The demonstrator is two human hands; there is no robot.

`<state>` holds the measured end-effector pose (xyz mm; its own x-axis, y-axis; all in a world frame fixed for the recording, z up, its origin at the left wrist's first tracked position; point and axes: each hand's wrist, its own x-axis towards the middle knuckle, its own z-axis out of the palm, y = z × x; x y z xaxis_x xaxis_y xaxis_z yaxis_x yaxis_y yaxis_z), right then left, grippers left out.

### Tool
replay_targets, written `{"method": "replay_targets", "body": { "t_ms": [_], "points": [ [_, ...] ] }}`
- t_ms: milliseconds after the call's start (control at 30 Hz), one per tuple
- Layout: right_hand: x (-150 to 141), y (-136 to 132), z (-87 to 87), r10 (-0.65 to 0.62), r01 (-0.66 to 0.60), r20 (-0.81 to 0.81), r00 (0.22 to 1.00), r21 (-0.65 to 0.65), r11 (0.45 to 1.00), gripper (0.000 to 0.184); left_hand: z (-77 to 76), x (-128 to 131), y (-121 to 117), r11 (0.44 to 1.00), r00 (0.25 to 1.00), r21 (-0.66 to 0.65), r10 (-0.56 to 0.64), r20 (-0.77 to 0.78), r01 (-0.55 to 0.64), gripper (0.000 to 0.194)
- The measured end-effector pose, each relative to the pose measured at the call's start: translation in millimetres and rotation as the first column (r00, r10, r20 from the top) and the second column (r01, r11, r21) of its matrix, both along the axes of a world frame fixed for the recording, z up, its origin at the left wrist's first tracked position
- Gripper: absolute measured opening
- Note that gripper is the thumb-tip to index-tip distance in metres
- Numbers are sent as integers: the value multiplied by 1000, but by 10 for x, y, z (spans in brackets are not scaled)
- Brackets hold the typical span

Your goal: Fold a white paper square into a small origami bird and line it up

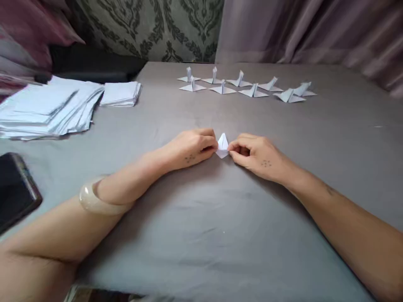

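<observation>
A small folded piece of white paper point(223, 144) with a pointed top is held between my two hands near the middle of the table. My left hand point(200, 147) pinches its left corner, fingers curled. On the other side, my right hand point(252, 153) grips the right corner between thumb and index finger. The lower edge of the paper hangs just over or touches the grey cloth; I cannot tell which. My fingers cover both side corners.
Several folded paper cranes point(222, 89) stand in two rows at the back. At the left lie a large stack of white paper sheets point(40, 100) and a smaller stack point(121, 93). A dark phone point(15, 188) rests by the left edge of the grey tablecloth point(220, 251).
</observation>
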<state>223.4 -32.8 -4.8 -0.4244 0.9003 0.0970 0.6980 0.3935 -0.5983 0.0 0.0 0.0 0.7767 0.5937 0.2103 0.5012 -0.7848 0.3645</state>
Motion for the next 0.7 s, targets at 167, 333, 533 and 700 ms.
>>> {"method": "replay_targets", "body": {
  "t_ms": [167, 333, 533, 700],
  "points": [
    [-5, -54, 67, 19, -30, 130, 991, 88, 996, 17, 43, -6, -10, 996, 994, 49, -76, -79, 80, 27],
    [-20, -139, 92, 11, -72, 294, 956, 198, 978, 22, 81, -12, -68, 990, 987, 103, -81, -139, 96, 30],
    [-2, -238, 125, 36, -134, 376, 926, 238, 962, 29, 185, 18, -193, 998, 975, 51, -19, -222, 31, 36],
    [67, -195, 127, 39, -90, 314, 949, 149, 985, 37, 133, 13, -164, 986, 994, -124, 104, -39, -108, 31]
  ]
}}
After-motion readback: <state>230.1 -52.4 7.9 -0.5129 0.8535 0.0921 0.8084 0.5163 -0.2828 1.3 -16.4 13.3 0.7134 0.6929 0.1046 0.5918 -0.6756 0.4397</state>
